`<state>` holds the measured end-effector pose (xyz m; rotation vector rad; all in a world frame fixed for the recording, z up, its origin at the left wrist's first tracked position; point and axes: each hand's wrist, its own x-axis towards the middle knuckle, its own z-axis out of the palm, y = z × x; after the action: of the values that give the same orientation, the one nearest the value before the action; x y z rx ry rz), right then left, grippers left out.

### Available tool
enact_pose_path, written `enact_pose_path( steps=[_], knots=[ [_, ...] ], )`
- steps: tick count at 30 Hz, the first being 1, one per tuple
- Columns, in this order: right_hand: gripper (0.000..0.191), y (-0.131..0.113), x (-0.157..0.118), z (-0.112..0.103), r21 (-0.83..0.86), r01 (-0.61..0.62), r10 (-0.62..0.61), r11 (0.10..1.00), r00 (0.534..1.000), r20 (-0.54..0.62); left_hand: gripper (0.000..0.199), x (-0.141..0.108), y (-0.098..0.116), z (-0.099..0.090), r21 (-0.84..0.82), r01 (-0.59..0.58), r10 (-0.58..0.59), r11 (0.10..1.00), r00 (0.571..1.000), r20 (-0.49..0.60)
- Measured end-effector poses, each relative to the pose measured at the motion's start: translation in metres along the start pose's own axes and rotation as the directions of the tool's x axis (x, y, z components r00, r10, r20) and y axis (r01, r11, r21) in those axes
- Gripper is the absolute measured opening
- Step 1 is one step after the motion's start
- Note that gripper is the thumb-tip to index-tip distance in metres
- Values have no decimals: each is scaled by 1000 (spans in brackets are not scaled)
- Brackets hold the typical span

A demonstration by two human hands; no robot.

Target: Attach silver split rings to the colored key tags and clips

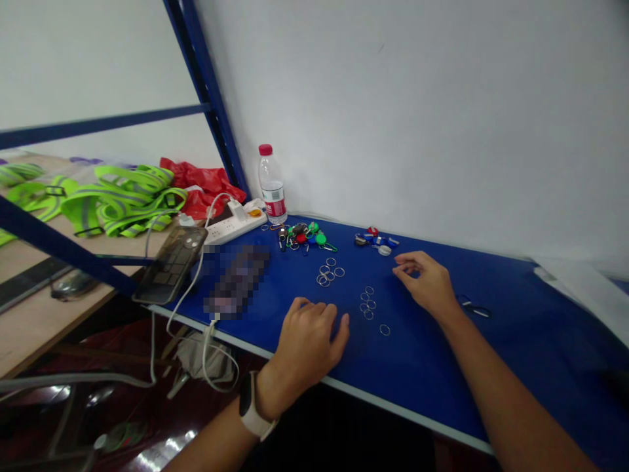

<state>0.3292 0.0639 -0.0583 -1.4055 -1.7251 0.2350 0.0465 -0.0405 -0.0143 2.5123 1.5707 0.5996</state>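
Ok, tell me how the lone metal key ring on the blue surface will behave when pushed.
Lying flat and thin, the key ring probably slides rather than rolls. It looks stiff and light, so it may skitter and resist pinching.

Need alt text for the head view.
Two empty bare hands, the left hand and right hand, rest on a blue tabletop beside loose metal split rings. Colorful key tags lie beyond, near a water bottle and power strip. A phone and green reflective vests sit leftward.
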Motion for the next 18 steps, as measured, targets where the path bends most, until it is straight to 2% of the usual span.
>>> enact_pose_path(
  steps=[6,12,18],
  knots=[
    [16,-4,0,0,10,-8,8,1000,1000,-2,30,49,15,3,-31,-48,49,998,998,36],
    [16,-5,1,-1,29,0,0,1000,1000,-18,20,103,28,2,-72,-162,161,984,987,-24],
    [13,-4,1,1,31,0,1,1000,1000,-23,21,137,21,13,-92,-242,239,966,970,-43]
  ],
)
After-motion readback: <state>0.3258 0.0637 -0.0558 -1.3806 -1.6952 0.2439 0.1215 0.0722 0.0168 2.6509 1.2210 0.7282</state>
